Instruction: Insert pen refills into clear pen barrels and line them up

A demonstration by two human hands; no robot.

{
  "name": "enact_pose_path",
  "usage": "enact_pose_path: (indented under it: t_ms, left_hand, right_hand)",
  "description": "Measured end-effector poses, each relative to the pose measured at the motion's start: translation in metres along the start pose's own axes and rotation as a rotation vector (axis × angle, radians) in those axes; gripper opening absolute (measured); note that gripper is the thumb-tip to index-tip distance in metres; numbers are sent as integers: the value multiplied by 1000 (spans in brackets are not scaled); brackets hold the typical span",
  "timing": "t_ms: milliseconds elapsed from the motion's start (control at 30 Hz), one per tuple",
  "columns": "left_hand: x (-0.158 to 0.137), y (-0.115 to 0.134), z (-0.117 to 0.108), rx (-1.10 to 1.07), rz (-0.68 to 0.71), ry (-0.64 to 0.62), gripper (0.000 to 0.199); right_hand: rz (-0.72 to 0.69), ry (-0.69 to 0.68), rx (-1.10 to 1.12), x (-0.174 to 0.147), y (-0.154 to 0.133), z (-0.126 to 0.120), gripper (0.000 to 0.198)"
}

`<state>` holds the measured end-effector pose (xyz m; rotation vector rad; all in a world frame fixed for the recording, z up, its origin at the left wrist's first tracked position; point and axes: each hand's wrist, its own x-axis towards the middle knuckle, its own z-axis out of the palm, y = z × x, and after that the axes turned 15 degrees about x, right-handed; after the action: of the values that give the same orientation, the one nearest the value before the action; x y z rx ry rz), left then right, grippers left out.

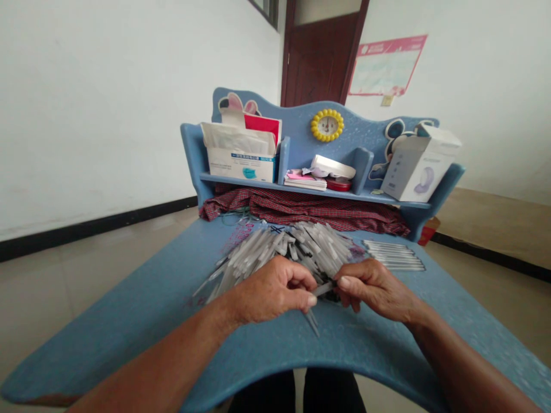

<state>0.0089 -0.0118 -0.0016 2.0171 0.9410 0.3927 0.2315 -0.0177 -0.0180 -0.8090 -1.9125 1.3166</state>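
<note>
The left hand (275, 289) and the right hand (374, 287) come close together over the blue desk (142, 287), each with thumb and fingertips pinching one end of a pale plastic tube (323, 288) between them. A thin pointed stick (313, 324) pokes down below the left hand, though I cannot tell which fingers grip it. Just beyond lies a loose heap of tubes (258, 252), with a neat row of slim sticks (394, 255) to its right and a checked cloth (301, 209) behind

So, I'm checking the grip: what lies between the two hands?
In the head view, a slim translucent piece bridges the left hand and the right hand.
</note>
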Motion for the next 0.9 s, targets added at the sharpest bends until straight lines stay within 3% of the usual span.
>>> enact_pose_path:
  t_ms: [133, 300, 467, 600, 767, 900]
  left_hand:
    - [0, 1, 0, 12, -16, 13, 16]
    - [0, 1, -1, 39, 4, 8, 15]
    - [1, 0, 0, 37, 5, 17, 15]
    - [0, -1, 1, 38, 17, 19, 15]
    - [1, 0, 1, 13, -2, 23, 16]
    - [1, 0, 1, 36, 17, 16, 15]
  right_hand:
    - [-25, 64, 66, -1, 0, 2, 30]
    - [-10, 61, -17, 0, 2, 4, 47]
    - [-8, 90, 71, 1, 2, 6, 33]
    - [4, 63, -7, 1, 3, 7, 48]
    - [25, 83, 127, 2, 3, 6, 34]
    - [24, 61, 48, 2, 4, 5, 45]
